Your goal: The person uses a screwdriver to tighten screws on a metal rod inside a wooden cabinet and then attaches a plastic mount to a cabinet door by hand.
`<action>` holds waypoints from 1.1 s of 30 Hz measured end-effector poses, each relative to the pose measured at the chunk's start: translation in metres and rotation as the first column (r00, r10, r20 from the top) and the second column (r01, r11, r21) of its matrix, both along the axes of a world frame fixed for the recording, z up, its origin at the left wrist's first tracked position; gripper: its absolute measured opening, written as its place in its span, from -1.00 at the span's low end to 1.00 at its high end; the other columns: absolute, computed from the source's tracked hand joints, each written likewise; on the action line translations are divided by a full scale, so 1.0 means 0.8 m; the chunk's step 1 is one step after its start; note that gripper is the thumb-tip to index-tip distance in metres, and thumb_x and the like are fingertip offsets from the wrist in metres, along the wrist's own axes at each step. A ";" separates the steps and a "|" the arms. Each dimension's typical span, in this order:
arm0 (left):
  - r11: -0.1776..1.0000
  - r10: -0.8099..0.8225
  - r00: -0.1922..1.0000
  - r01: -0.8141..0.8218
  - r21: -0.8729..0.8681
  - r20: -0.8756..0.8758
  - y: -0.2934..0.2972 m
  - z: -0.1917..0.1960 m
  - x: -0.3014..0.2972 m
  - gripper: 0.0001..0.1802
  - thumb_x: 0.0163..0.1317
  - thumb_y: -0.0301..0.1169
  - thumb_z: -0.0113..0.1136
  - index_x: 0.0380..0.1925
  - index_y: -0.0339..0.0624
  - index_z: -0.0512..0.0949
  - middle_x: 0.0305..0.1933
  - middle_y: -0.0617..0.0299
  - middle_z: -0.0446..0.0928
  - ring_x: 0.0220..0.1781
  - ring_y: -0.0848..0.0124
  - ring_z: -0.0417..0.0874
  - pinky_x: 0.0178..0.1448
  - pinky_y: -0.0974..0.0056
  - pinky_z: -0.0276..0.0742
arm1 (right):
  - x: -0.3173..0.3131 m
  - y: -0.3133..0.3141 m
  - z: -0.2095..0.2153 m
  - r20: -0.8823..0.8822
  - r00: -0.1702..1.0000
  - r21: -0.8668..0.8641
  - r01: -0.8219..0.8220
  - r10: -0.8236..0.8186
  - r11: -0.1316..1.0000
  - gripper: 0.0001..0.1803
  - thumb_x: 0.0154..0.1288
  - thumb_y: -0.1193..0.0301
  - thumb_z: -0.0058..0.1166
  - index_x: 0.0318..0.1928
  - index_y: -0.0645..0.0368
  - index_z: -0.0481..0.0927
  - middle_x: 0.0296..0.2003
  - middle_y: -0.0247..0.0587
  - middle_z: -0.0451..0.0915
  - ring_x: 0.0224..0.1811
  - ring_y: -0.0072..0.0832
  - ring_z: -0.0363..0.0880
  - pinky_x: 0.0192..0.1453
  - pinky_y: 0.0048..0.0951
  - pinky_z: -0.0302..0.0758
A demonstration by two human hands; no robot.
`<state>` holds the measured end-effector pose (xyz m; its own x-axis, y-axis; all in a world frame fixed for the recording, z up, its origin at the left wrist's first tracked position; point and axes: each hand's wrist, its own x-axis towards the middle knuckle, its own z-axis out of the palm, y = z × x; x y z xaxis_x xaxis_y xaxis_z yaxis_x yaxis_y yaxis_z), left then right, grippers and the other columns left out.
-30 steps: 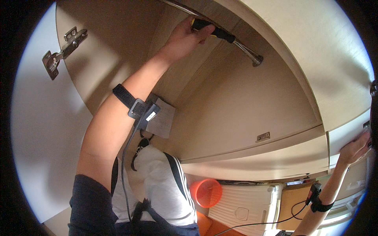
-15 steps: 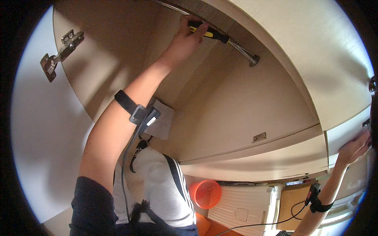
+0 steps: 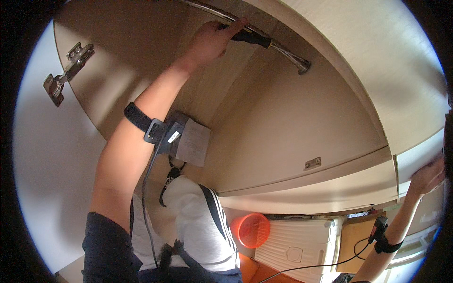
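Observation:
My left hand [image 3: 210,43] is raised inside the cabinet and closed round the black handle of a screwdriver [image 3: 252,38], its index finger stretched along the top. The screwdriver's shaft runs beside a metal clothes rail [image 3: 198,5] toward the round end bracket [image 3: 304,67] on the side wall. Out at the far right, my right hand [image 3: 428,177] rests against a pale panel [image 3: 411,160], fingers bent. What those fingers grip is lost in the dark rim.
An open door with a metal hinge [image 3: 71,70] stands left. A small metal plate [image 3: 313,163] sits on the cabinet wall. Below are a grey-white box [image 3: 193,141], an orange-red bucket [image 3: 252,230] and a white ribbed case [image 3: 295,245]. Cables hang from both forearm straps.
My left hand has shifted slightly left on the screwdriver, and its index finger now lies extended along it. The view has tilted a little. My right hand stays at the panel.

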<state>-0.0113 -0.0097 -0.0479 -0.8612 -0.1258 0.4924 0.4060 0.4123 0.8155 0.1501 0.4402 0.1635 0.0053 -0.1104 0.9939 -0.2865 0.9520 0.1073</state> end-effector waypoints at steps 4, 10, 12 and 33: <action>0.976 0.065 0.929 0.017 0.218 -0.364 0.031 -0.009 0.006 -0.43 0.25 0.04 0.09 -0.14 -0.34 0.51 -0.41 0.14 0.53 -0.28 0.41 0.56 -0.15 0.29 0.46 | 0.001 0.021 0.005 0.019 0.996 -0.003 0.087 -0.087 0.996 -0.35 0.37 0.03 -0.33 -0.05 0.45 0.51 -0.19 0.14 0.60 -0.23 -0.18 0.57 -0.08 -0.22 0.47; 0.970 0.101 0.925 -0.010 0.243 -0.365 0.023 -0.016 0.009 -0.41 0.26 0.04 0.08 -0.06 -0.33 0.47 -0.43 0.13 0.52 -0.30 0.40 0.55 -0.13 0.30 0.45 | 0.015 0.031 0.024 0.050 0.969 -0.001 0.240 -0.240 0.971 -0.38 0.36 0.07 -0.33 -0.10 0.46 0.53 -0.26 0.17 0.60 -0.30 -0.16 0.56 -0.11 -0.22 0.47; 0.988 0.070 0.990 -0.052 0.145 -0.120 0.012 -0.027 -0.003 -0.40 0.26 0.05 0.08 0.00 -0.30 0.43 -0.44 0.15 0.51 -0.32 0.39 0.54 -0.14 0.32 0.45 | 0.004 0.026 0.010 0.046 0.976 -0.003 0.213 -0.212 0.977 -0.37 0.36 0.06 -0.33 -0.11 0.47 0.53 -0.27 0.15 0.60 -0.31 -0.16 0.55 -0.11 -0.22 0.48; 0.974 0.027 0.810 0.112 0.199 -0.586 0.017 -0.055 -0.003 -0.51 0.31 -0.06 0.07 0.03 -0.19 0.29 -0.35 0.19 0.50 -0.44 0.53 0.54 -0.36 0.38 0.49 | -0.005 0.015 0.003 -0.099 0.976 0.224 0.213 -0.195 0.951 -0.48 0.43 0.18 -0.31 0.10 0.41 0.37 0.04 0.16 0.45 -0.07 -0.06 0.52 -0.03 -0.14 0.47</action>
